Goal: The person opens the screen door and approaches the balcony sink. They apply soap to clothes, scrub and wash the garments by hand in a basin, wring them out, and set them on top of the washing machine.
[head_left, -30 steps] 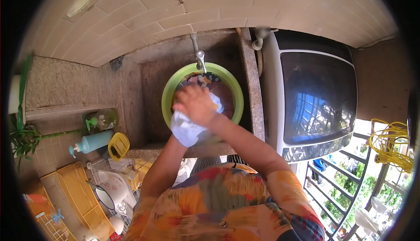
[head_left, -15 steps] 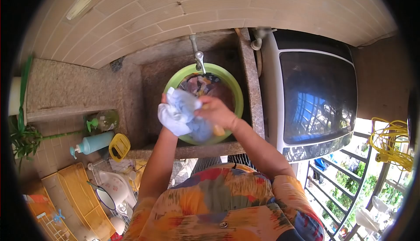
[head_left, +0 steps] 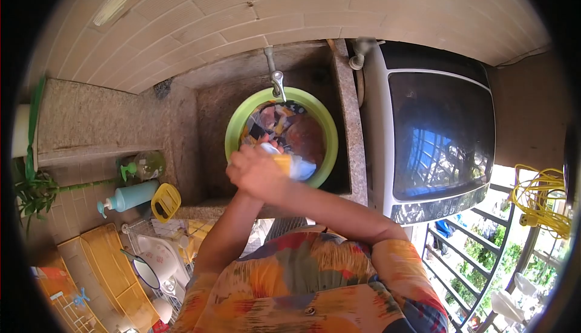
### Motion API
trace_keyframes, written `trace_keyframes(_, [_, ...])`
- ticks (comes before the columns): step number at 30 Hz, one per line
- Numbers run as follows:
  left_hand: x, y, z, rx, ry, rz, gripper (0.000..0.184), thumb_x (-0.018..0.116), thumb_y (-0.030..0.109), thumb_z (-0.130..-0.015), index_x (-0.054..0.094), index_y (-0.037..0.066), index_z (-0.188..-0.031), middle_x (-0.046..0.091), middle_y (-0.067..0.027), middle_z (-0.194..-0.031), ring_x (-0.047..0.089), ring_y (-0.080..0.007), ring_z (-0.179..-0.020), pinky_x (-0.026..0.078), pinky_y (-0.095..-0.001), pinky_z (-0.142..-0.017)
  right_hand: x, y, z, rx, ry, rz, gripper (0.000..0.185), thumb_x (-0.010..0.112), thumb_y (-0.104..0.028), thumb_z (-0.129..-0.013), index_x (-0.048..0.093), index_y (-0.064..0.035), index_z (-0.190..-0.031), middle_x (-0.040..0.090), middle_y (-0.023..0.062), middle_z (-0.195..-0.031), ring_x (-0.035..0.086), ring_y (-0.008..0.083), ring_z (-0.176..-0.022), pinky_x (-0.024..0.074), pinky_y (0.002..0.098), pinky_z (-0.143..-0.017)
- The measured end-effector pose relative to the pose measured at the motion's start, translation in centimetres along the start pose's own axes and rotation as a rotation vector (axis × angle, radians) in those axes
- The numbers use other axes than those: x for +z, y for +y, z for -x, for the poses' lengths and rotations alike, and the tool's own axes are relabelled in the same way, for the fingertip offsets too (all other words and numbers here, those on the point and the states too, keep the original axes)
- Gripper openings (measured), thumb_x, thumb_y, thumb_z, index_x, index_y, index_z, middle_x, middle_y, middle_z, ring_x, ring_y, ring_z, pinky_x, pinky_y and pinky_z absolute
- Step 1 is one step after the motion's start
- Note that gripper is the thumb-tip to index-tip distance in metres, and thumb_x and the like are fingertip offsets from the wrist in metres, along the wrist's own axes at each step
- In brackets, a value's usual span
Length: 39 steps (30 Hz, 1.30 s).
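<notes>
My right hand (head_left: 251, 166) is crossed over my left wrist above the near rim of a green basin (head_left: 331, 133). Beneath it, my left hand (head_left: 274, 144) is mostly hidden, with some fingertips showing. Both hands are closed on a bunched white and light-blue cloth (head_left: 302, 168), which sticks out to the right. A yellow patch (head_left: 282, 162) shows beside the cloth, and I cannot tell whether it belongs to it. Dark and patterned wet clothes (head_left: 275, 118) lie in reddish-brown water in the basin.
The basin stands in a stone sink (head_left: 209, 133) under a metal tap (head_left: 278, 82). A washing machine (head_left: 442, 133) is on the right. At left are a blue pump bottle (head_left: 134, 196), a yellow soap dish (head_left: 166, 203) and a stone ledge (head_left: 100, 118).
My right hand has swung left across my left hand. The cloth, held up at the left before, is now lower and bunched, its end pointing right.
</notes>
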<state>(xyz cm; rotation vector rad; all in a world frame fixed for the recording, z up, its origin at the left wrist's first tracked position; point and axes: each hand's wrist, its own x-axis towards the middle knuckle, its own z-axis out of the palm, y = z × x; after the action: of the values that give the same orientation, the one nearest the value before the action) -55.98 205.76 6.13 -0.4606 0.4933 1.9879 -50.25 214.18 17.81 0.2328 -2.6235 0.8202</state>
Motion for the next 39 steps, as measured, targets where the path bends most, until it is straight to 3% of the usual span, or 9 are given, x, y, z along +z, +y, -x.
trace_keyframes(5, [3.6,-1.4,-0.7,-0.094,0.052,-0.057,0.034,0.047,0.038,-0.094,0.06,0.009,-0.105,0.064,-0.0094,-0.097,0.063,-0.023,-0.088,0.052,-0.0398,-0.081,3.5,6.2,1.2,0.475,0.076,-0.203,0.026,0.064,-0.027,-0.081,0.062,-0.0026,-0.091,0.058,0.009,-0.092,0.057,0.0234,-0.087,0.0472,0.0346,-0.078])
trace_keyframes(8, [1.6,0.3,-1.4,0.054,0.173,-0.276,0.031,0.048,0.036,-0.093,0.06,0.009,-0.102,0.065,-0.008,-0.093,0.064,-0.0226,-0.081,0.053,-0.0388,-0.075,5.2,8.7,2.8,0.853,0.158,-1.16,0.038,0.063,-0.036,-0.086,0.058,-0.002,-0.101,0.06,0.0078,-0.079,0.058,0.0173,-0.072,0.0487,0.0308,-0.069])
trace_keyframes(11, [1.1,3.7,-2.5,0.329,0.343,-1.153,0.031,0.048,0.034,-0.094,0.06,0.006,-0.102,0.064,-0.01,-0.09,0.064,-0.0236,-0.076,0.053,-0.038,-0.067,2.7,8.6,3.6,0.824,-0.046,-1.315,0.041,0.067,-0.035,-0.084,0.055,-0.0023,-0.107,0.059,0.0028,-0.074,0.053,0.0082,-0.063,0.0446,0.0241,-0.055])
trace_keyframes(14, [5.2,4.1,-2.4,0.128,0.184,-0.347,0.036,0.05,0.039,-0.093,0.059,0.005,-0.096,0.063,-0.0109,-0.095,0.063,-0.0262,-0.077,0.054,-0.041,-0.067,2.6,8.8,3.7,0.9,-0.091,-1.389,0.028,0.069,-0.021,-0.082,0.058,-0.0054,-0.103,0.059,-0.0009,-0.074,0.053,0.0053,-0.062,0.0412,0.0198,-0.052])
trace_keyframes(19, [-1.6,3.9,-1.2,0.215,0.35,-0.673,0.051,0.044,0.045,-0.095,0.049,0.005,-0.127,0.057,-0.0076,-0.121,0.057,-0.0237,-0.109,0.048,-0.0402,-0.091,-0.1,9.7,3.5,0.806,0.046,-1.572,0.024,0.068,-0.011,-0.08,0.06,-0.0057,-0.102,0.059,-0.003,-0.077,0.056,0.0062,-0.068,0.0447,0.0209,-0.06])
trace_keyframes(24, [-0.1,-0.1,1.6,-0.12,0.297,-0.655,0.048,0.053,0.047,-0.089,0.05,0.015,-0.125,0.058,-0.003,-0.118,0.059,-0.0166,-0.102,0.05,-0.0343,-0.081,-0.7,7.9,2.1,0.502,0.029,-1.307,0.031,0.066,0.002,-0.077,0.058,-0.0023,-0.107,0.059,0.0013,-0.103,0.054,0.0094,-0.098,0.0444,0.025,-0.087])
trace_keyframes(29, [2.2,1.2,3.1,-0.167,0.167,-0.385,0.048,0.058,0.047,-0.086,0.052,0.016,-0.122,0.059,-0.0004,-0.112,0.06,-0.0121,-0.096,0.051,-0.0295,-0.075,-2.0,4.8,0.9,0.394,0.1,-1.265,0.028,0.067,-0.001,-0.077,0.057,-0.0037,-0.104,0.057,-0.0006,-0.096,0.053,0.0084,-0.094,0.043,0.024,-0.084])
trace_keyframes(36, [5.3,7.4,6.2,-0.333,-0.117,-0.918,0.049,0.044,0.048,-0.093,0.057,0.008,-0.118,0.062,-0.0024,-0.101,0.058,-0.0112,-0.087,0.047,-0.0259,-0.072,-6.8,7.9,-0.1,0.479,0.172,-1.518,0.032,0.066,0.002,-0.076,0.058,-0.0046,-0.107,0.058,0.0007,-0.11,0.055,0.0117,-0.103,0.0426,0.0276,-0.091])
trace_keyframes(39, [7.4,8.9,7.0,-0.205,-0.237,-1.407,0.027,0.054,0.027,-0.092,0.061,0.005,-0.107,0.063,-0.0006,-0.093,0.056,-0.0077,-0.08,0.045,-0.0236,-0.072,-8.4,7.9,-0.5,0.376,0.199,-1.553,0.032,0.063,0.003,-0.076,0.057,-0.0029,-0.106,0.058,0.0045,-0.111,0.054,0.0133,-0.103,0.0419,0.0286,-0.092])
